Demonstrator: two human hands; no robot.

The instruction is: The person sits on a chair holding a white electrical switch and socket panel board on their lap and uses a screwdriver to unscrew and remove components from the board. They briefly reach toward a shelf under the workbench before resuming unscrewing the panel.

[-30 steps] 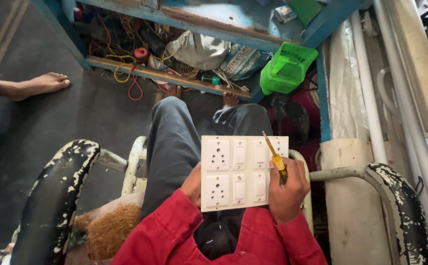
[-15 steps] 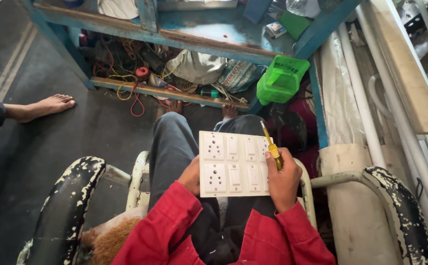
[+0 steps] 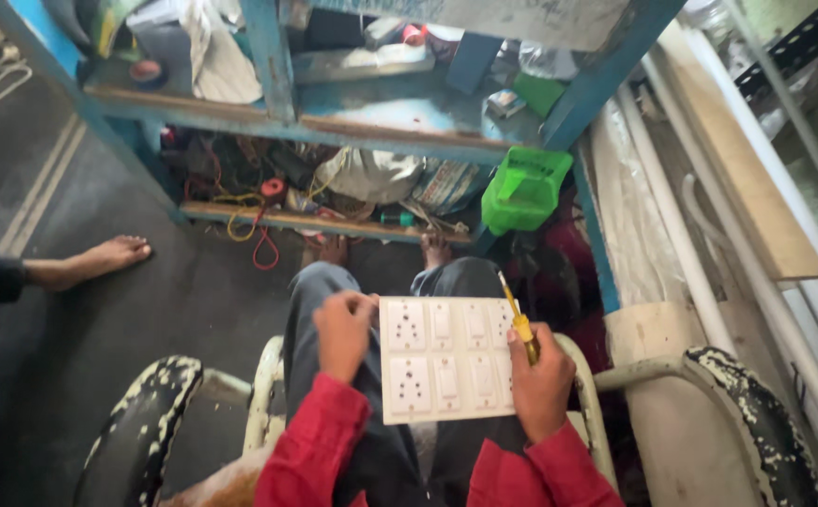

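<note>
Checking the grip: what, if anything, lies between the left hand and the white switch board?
Nothing visible does. The left hand sits at the left edge of the switch board, apparently touching it.

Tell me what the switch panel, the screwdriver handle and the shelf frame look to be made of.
Switch panel: looks like moulded plastic, off-white with a smooth, even face. Screwdriver in the right hand: handle seems translucent yellow plastic; the shaft is too thin to judge. Shelf frame: probably painted wood, blue coat worn and chipped to a paler layer, though metal cannot be ruled out.
</note>
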